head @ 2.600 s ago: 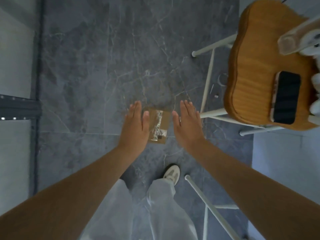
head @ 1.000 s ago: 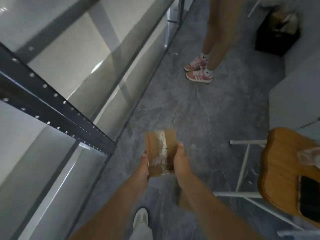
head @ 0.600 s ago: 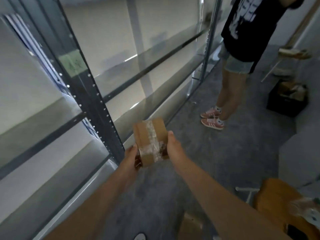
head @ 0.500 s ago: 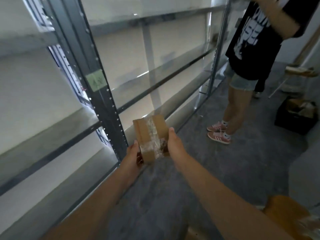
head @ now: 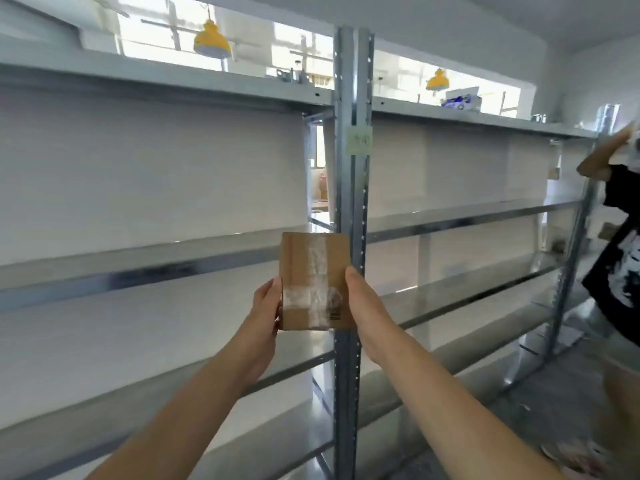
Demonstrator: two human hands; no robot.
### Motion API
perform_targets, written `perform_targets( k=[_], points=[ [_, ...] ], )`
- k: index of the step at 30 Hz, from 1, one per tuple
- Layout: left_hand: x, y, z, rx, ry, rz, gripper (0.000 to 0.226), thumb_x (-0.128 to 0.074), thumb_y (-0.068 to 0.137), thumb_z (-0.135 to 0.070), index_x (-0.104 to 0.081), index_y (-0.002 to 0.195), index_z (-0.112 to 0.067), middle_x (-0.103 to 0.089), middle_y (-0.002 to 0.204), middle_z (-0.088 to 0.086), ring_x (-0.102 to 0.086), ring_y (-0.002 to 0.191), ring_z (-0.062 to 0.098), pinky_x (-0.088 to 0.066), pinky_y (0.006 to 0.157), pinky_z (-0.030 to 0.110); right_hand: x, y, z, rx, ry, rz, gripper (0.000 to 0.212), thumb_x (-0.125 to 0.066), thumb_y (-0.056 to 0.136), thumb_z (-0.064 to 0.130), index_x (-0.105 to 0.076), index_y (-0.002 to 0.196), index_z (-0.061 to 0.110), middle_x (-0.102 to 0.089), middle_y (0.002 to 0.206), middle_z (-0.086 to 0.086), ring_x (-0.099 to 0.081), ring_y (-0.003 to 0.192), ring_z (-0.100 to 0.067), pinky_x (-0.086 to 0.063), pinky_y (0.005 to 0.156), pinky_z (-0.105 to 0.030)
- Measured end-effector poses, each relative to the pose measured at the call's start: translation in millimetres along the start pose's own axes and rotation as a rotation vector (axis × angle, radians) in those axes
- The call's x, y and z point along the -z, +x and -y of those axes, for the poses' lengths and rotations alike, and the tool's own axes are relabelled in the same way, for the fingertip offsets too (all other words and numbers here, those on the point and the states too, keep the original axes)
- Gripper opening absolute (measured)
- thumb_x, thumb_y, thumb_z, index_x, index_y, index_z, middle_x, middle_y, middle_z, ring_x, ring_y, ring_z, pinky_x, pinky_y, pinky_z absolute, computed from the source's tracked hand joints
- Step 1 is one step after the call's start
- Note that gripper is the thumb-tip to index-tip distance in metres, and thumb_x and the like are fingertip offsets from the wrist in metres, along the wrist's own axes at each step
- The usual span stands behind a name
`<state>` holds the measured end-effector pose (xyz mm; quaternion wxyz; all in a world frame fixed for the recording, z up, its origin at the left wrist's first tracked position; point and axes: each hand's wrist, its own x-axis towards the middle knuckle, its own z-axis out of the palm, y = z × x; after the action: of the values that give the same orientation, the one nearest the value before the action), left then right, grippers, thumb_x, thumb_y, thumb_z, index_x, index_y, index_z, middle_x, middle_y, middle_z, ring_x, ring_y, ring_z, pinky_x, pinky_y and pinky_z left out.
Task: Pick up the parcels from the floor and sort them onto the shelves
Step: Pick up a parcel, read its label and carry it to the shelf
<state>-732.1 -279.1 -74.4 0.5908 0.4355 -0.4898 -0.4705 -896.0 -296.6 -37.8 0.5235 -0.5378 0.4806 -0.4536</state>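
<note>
A long grey metal shelving unit [head: 460, 221] with bare, pale-backed tiers fills the view in front of me, running from the left edge to the far right. Its perforated steel upright post [head: 351, 188] stands just right of centre, with a pale green paper label [head: 359, 140] stuck to it below the top tier. Behind the top tier, bright windows [head: 304, 57] show through, and two yellow pendant lamps [head: 212, 41] hang in front of them; a blue-and-white box [head: 460, 100] sits on the top tier to the right. At the right edge stands a second person in a black printed T-shirt [head: 620, 268], one arm raised toward the top tier, a pink shoe [head: 576, 460] blurred on the grey floor [head: 554, 403] below.

My two bare forearms reach up from the bottom of the frame. Between them I hold a small flat brown cardboard parcel [head: 313, 258], crossed with strips of clear tape, upright and in the air in front of the upright post, level with the middle tier and clear of every shelf. My left hand [head: 265, 308] is closed against the parcel's lower left edge, thumb on its front face. My right hand [head: 362, 299] is closed on the lower right edge, thumb pressed along the side. A small dark printed mark [head: 335, 314] shows on the parcel's lower right corner, too small for me to read.
</note>
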Motion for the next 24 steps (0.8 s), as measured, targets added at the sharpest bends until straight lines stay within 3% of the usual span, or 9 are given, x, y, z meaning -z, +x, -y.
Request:
perform_targets(
  k=[1,3,5,9,11,14,17,21,24],
  points=[
    [14,-4,-13,-0.023,0.0,-0.016,0.062,-0.038,0.099,-0.063,-0.044,0.147,-0.025,-0.063,0.138,0.004,-0.059,0.125,0.019,-0.043,0.106,0.032,-15,-4,8,0.021,-0.009,0.017,0.039,-0.021,0.106,0.05,-0.054,0.116,0.033,-0.059,0.123,0.002,-0.055,0.113,-0.016,-0.037,0.1,-0.033],
    [43,-19,-36,-0.05,-0.028,-0.047,0.058,-0.04,0.101,-0.059,-0.045,0.147,-0.025,-0.064,0.137,0.004,-0.059,0.126,0.018,-0.042,0.11,0.034,-47,-10,22,0.079,-0.021,0.057,0.045,-0.02,0.104,0.054,-0.05,0.132,0.034,-0.056,0.136,0.004,-0.052,0.127,-0.018,-0.036,0.112,-0.04],
    [76,-42,-56,-0.085,-0.097,-0.08,0.055,-0.047,0.1,-0.053,-0.047,0.146,-0.024,-0.064,0.138,0.006,-0.06,0.124,0.019,-0.045,0.107,0.033,-83,-21,36,0.145,-0.008,0.088,0.048,-0.023,0.103,0.056,-0.042,0.143,0.036,-0.053,0.137,0.011,-0.049,0.13,-0.016,-0.033,0.114,-0.039],
    [149,-95,-88,-0.123,-0.117,-0.149,0.045,-0.056,0.101,-0.036,-0.049,0.144,-0.026,-0.069,0.132,0.004,-0.063,0.124,0.022,-0.045,0.111,0.039,-155,-48,57,0.258,0.008,0.178,0.031,-0.028,0.104,0.052,-0.043,0.127,0.04,-0.057,0.107,0.018,-0.055,0.092,0.001,-0.043,0.076,-0.016],
    [184,-120,-102,-0.123,-0.024,-0.235,0.046,-0.055,0.101,-0.038,-0.047,0.145,-0.026,-0.068,0.131,0.004,-0.065,0.121,0.022,-0.045,0.113,0.041,-192,-62,64,0.263,0.02,0.248,0.025,-0.031,0.104,0.049,-0.045,0.124,0.04,-0.059,0.109,0.016,-0.056,0.091,0.002,-0.044,0.068,-0.017],
    [222,-159,-122,-0.123,0.155,-0.347,0.057,-0.054,0.096,-0.052,-0.041,0.145,-0.026,-0.062,0.136,-0.001,-0.063,0.12,0.016,-0.053,0.096,0.028,-245,-79,72,0.222,0.059,0.349,0.03,-0.04,0.103,0.048,-0.051,0.127,0.032,-0.064,0.112,0.009,-0.061,0.096,-0.007,-0.05,0.073,-0.026],
    [244,-192,-143,-0.202,0.208,-0.441,0.045,-0.055,0.098,-0.045,-0.045,0.139,-0.029,-0.063,0.128,-0.006,-0.064,0.114,0.012,-0.051,0.076,0.016,-286,-95,81,0.227,0.064,0.413,0.035,-0.043,0.1,0.053,-0.053,0.127,0.033,-0.065,0.11,0.011,-0.063,0.099,-0.009,-0.051,0.075,-0.027],
    [266,-218,-168,-0.334,0.23,-0.594,0.04,-0.061,0.095,-0.041,-0.057,0.132,-0.028,-0.07,0.123,-0.003,-0.068,0.11,0.013,-0.058,0.08,0.021,-327,-106,91,0.235,0.089,0.482,0.047,-0.04,0.096,0.062,-0.057,0.128,0.032,-0.068,0.121,0.006,-0.065,0.108,-0.015,-0.056,0.09,-0.037],
    [284,-232,-179,-0.414,0.256,-0.65,0.032,-0.059,0.098,-0.038,-0.062,0.129,-0.031,-0.074,0.116,-0.007,-0.071,0.104,0.008,-0.057,0.079,0.018,-352,-113,100,0.234,0.114,0.552,0.054,-0.038,0.094,0.066,-0.059,0.13,0.031,-0.069,0.125,0.003,-0.065,0.114,-0.018,-0.055,0.097,-0.045]
  ],
)
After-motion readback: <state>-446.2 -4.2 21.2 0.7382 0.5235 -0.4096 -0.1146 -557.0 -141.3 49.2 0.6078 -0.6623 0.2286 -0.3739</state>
